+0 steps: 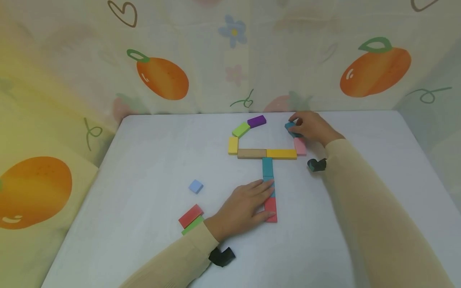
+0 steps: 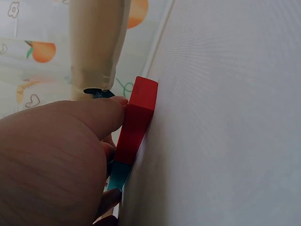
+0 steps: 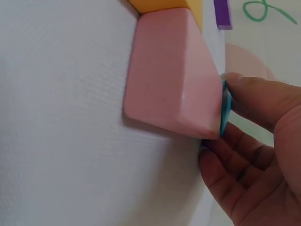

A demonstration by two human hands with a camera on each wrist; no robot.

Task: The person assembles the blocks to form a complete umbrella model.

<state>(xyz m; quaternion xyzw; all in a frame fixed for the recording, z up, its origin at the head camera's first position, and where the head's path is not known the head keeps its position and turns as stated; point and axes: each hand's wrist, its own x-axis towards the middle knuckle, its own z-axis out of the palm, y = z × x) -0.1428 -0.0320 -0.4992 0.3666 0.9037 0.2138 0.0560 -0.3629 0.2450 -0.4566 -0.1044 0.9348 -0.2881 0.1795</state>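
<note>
At the back right of the white table, my right hand (image 1: pixel 312 125) pinches a teal block (image 1: pixel 288 126) between thumb and fingers. That block is at the far end of a pink block (image 1: pixel 300 147); in the right wrist view the pink block (image 3: pixel 162 70) partly hides the teal one (image 3: pixel 226 108). My left hand (image 1: pixel 245 206) rests with extended fingers over a straight column, touching its lower teal block and the red block (image 1: pixel 271 204) at its near end. In the left wrist view, the thumb lies against the red block (image 2: pixel 136 127), with a teal block (image 2: pixel 119 175) beyond it.
A tan block (image 1: pixel 251 154) and an orange-yellow block (image 1: pixel 282 154) form a crossbar above the column's upper teal block (image 1: pixel 267 166). Yellow (image 1: pixel 233 145), lime (image 1: pixel 241 129) and purple (image 1: pixel 257 121) blocks curve up from its left end. Loose blue (image 1: pixel 196 186), red (image 1: pixel 191 216) and green (image 1: pixel 192 225) blocks lie left.
</note>
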